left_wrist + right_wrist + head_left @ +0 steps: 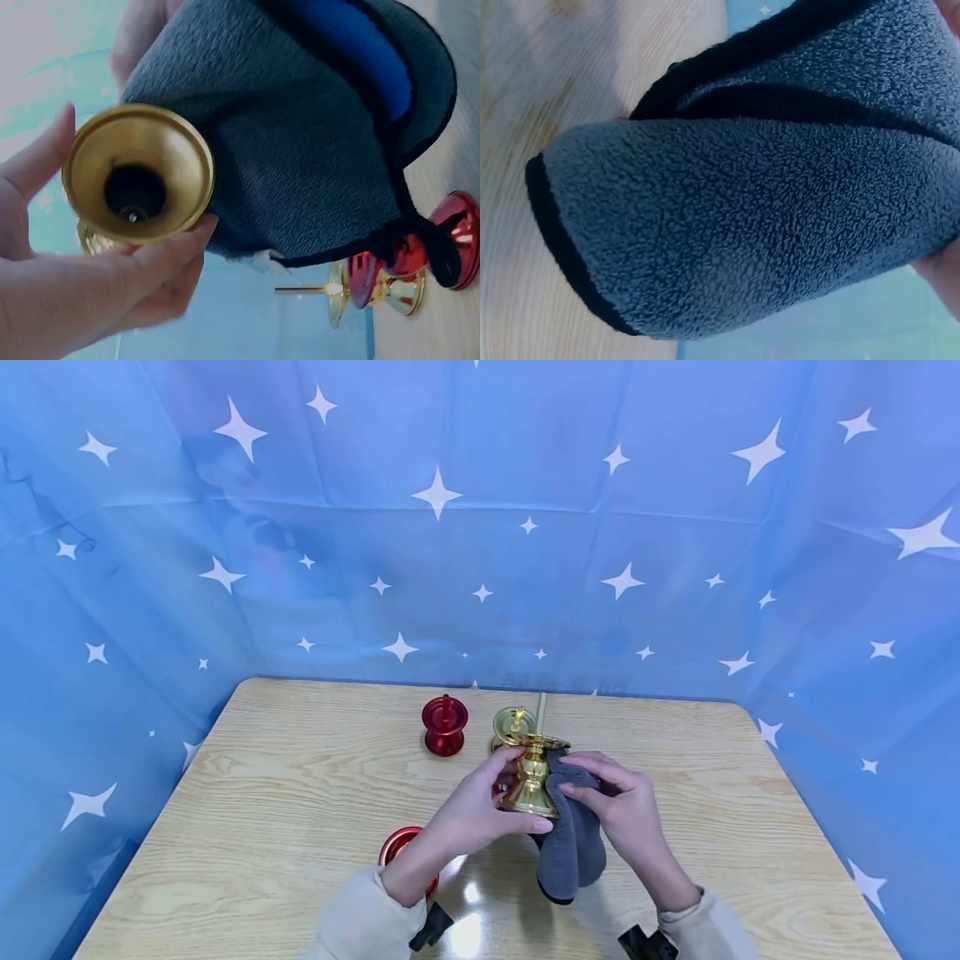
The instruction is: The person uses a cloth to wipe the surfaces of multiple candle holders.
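Note:
My left hand [480, 814] grips a shiny gold candlestick [530, 781], fingers and thumb around its stem and flared foot. In the left wrist view its hollow underside [139, 176] faces the camera. My right hand [618, 806] pinches a dark grey plush cloth [573, 839] with black edging against the candlestick's right side. The cloth hangs in folds below the fingers and covers most of the right wrist view. A blue patch [367, 45] shows inside its fold in the left wrist view.
On the wooden table [262, 827], a red candlestick [445, 727] stands at the back. Another gold candlestick [512, 723] is partly hidden behind the held one. A red metal piece [397, 842] lies partly under my left forearm. A starry blue curtain [525, 593] hangs behind.

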`<state>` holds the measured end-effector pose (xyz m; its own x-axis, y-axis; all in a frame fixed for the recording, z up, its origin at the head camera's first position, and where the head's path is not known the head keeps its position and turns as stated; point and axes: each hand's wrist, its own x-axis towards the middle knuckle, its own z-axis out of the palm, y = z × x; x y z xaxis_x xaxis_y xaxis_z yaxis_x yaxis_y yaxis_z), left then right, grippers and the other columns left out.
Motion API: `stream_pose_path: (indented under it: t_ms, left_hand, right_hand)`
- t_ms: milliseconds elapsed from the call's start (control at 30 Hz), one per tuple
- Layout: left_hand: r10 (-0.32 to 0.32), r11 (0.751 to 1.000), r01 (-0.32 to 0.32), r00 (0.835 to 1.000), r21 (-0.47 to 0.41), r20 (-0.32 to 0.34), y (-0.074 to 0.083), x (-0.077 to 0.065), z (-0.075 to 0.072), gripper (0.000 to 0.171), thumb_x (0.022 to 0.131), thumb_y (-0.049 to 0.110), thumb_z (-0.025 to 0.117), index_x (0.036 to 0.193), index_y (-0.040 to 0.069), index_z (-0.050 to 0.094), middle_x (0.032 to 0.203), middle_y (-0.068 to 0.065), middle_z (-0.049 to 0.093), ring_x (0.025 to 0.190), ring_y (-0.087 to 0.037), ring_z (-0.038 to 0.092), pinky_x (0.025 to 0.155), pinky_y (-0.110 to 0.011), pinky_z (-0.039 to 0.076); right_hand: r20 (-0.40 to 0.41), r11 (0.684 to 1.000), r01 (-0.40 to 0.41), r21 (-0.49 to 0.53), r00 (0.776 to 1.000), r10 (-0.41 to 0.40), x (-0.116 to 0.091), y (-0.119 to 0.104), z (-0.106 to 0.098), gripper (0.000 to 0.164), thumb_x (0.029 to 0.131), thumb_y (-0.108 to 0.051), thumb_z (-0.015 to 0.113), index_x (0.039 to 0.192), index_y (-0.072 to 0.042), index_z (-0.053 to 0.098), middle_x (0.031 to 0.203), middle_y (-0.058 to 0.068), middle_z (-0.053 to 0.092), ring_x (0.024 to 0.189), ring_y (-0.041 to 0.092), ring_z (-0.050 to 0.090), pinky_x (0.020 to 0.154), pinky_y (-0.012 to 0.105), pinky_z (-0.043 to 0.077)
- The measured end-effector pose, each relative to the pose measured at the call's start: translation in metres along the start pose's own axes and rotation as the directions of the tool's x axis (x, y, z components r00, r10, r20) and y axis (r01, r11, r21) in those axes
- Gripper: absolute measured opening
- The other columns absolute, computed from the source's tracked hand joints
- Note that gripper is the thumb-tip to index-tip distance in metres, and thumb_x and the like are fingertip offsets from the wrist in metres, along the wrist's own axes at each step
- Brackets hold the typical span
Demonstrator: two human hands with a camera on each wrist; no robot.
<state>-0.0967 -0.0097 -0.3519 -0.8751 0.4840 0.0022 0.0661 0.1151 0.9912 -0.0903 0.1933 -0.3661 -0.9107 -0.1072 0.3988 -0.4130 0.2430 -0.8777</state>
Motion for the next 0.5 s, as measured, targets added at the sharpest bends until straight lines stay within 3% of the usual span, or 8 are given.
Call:
stream_pose_path:
  t_ms: [200, 300, 367, 500]
  left_hand:
    - [-0.012, 0.993, 0.019, 0.998, 0.114, -0.068, -0.003, 0.000, 0.004, 0.077, 0.070, 0.020, 0.080, 0.135, 0.007, 0.040, 0.109, -0.006, 0.054, 0.097, -0.019, 0.051, 0.081, -0.034, 0.045]
    - [-0.015, 0.987, 0.027, 0.997, 0.156, -0.081, -0.003, 0.001, 0.005, 0.076, 0.069, 0.016, 0.080, 0.134, 0.005, 0.041, 0.110, -0.008, 0.054, 0.097, -0.022, 0.052, 0.081, -0.036, 0.045]
    - [-0.008, 0.978, 0.029, 0.995, 0.206, -0.099, -0.003, 0.002, 0.007, 0.076, 0.068, 0.015, 0.081, 0.132, 0.004, 0.042, 0.112, -0.010, 0.055, 0.098, -0.024, 0.053, 0.081, -0.037, 0.046]
    - [0.022, 0.955, 0.016, 0.992, 0.296, -0.122, -0.002, 0.004, 0.011, 0.076, 0.067, 0.016, 0.081, 0.131, 0.001, 0.042, 0.118, -0.012, 0.053, 0.104, -0.026, 0.052, 0.084, -0.039, 0.045]
  right_hand:
    - [0.021, 0.997, 0.075, -0.038, 0.997, -0.074, 0.000, 0.001, 0.004, 0.028, 0.073, 0.012, 0.068, 0.099, 0.003, 0.068, 0.100, 0.015, 0.064, 0.093, 0.011, 0.060, 0.069, 0.022, 0.052]
    - [0.015, 0.977, 0.162, -0.140, 0.987, -0.162, 0.000, -0.003, 0.008, 0.030, 0.069, 0.014, 0.071, 0.096, 0.002, 0.069, 0.096, 0.012, 0.065, 0.090, 0.012, 0.060, 0.070, 0.018, 0.050]
    - [0.004, 0.942, 0.232, -0.242, 0.971, -0.238, 0.000, -0.008, 0.012, 0.033, 0.064, 0.015, 0.073, 0.093, -0.001, 0.071, 0.094, 0.009, 0.066, 0.089, 0.016, 0.062, 0.073, 0.015, 0.049]
    - [0.041, 0.826, 0.381, -0.414, 0.915, -0.402, 0.001, -0.015, 0.019, 0.037, 0.058, 0.016, 0.077, 0.090, -0.002, 0.071, 0.093, 0.005, 0.066, 0.086, 0.023, 0.063, 0.078, 0.016, 0.048]
